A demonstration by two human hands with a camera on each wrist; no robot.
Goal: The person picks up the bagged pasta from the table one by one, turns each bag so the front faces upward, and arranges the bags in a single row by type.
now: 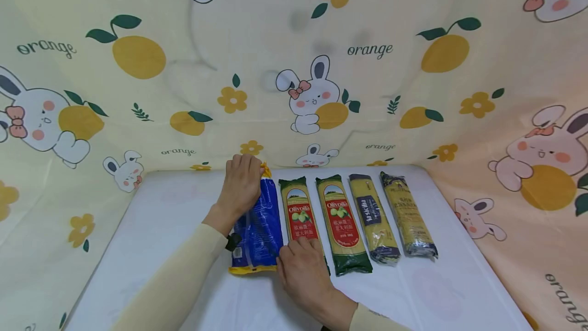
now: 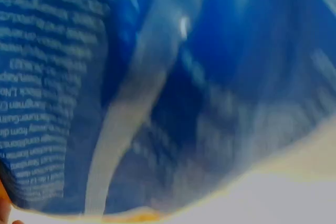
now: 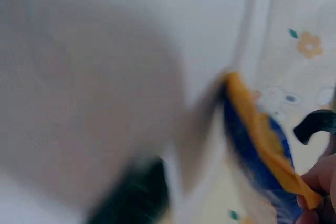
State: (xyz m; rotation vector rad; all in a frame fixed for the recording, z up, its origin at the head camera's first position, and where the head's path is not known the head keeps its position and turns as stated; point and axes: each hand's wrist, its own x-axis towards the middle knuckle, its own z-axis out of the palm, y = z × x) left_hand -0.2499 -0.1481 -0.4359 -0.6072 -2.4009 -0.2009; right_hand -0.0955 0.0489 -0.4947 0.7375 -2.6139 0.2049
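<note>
A blue plastic bag [image 1: 262,229] with yellow ends lies at the left of a row of pasta packs, printed text and a pale seam running over it in the left wrist view. My left hand [image 1: 242,180] grips its far end, where a bit of yellow film sticks out beside the fingers. At the near right corner, my right hand [image 1: 304,272] pinches the yellow edge [image 3: 262,135], as the right wrist view shows. That hand also overlaps the lower part of a red-labelled Olivoilà spaghetti pack [image 1: 297,208] in the head view.
To the right lie a second Olivoilà pack [image 1: 341,223], a La Sicilia pasta pack [image 1: 374,218] and another yellowish pasta pack [image 1: 409,216], side by side. The white table [image 1: 151,239] meets a patterned cloth [image 1: 257,55] at the back and sides.
</note>
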